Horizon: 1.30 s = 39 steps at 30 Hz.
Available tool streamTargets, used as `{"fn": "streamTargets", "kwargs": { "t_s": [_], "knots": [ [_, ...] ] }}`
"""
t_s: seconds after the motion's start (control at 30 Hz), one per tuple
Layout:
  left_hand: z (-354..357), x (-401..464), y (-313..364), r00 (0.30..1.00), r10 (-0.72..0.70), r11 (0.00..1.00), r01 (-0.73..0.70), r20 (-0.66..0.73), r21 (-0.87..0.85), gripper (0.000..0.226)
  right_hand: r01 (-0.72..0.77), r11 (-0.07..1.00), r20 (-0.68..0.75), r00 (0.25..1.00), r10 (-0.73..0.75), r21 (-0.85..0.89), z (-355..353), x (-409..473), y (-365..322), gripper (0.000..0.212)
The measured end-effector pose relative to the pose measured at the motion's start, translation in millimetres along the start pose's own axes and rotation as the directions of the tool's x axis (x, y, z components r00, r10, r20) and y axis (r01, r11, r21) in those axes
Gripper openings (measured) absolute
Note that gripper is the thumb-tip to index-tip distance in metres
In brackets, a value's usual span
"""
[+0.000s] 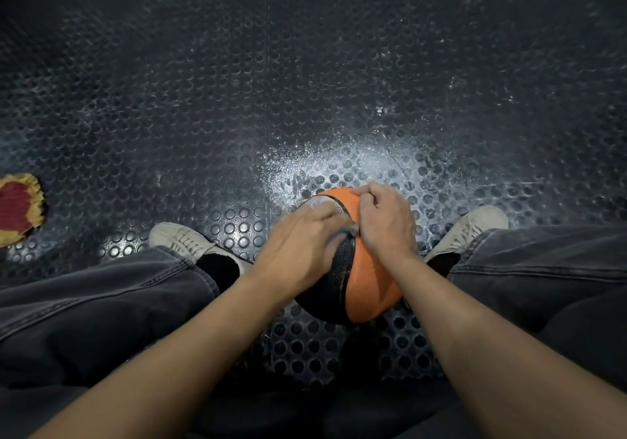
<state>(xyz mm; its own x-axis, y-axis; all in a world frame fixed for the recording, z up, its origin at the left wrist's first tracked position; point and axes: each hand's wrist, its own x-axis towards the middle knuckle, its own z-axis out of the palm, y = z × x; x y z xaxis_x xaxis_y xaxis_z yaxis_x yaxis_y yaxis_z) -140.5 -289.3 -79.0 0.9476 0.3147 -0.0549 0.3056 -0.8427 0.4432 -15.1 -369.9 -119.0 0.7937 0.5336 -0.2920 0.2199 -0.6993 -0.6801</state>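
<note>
Ball [370, 290]: orange and black, round, seam running away from the person, on the floor [237, 99] between two shoes [183, 240].
Left hand [298, 252]: flat, pressing the ball.
Right hand [386, 224]: fingers curled on top of the ball; hold unclear.
Floor: dark, studded rubber, dusted white.

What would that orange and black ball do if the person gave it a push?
Being round, the ball would likely roll off across the studded floor; the left hand and right hand on top seem to steady it. Its pebbled skin probably grips well, though the whitish patch might be slick.
</note>
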Motion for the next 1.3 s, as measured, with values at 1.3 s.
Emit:
{"fn": "streamTargets", "kwargs": {
  "t_s": [1.3],
  "knots": [
    [5, -50, -2, 0.948, -0.286, 0.950, 0.262, -0.137, -0.172, 0.019, -0.217, 0.976, -0.040, 0.976, 0.216, -0.032, 13, -15, -5, 0.032]
  ]
}}
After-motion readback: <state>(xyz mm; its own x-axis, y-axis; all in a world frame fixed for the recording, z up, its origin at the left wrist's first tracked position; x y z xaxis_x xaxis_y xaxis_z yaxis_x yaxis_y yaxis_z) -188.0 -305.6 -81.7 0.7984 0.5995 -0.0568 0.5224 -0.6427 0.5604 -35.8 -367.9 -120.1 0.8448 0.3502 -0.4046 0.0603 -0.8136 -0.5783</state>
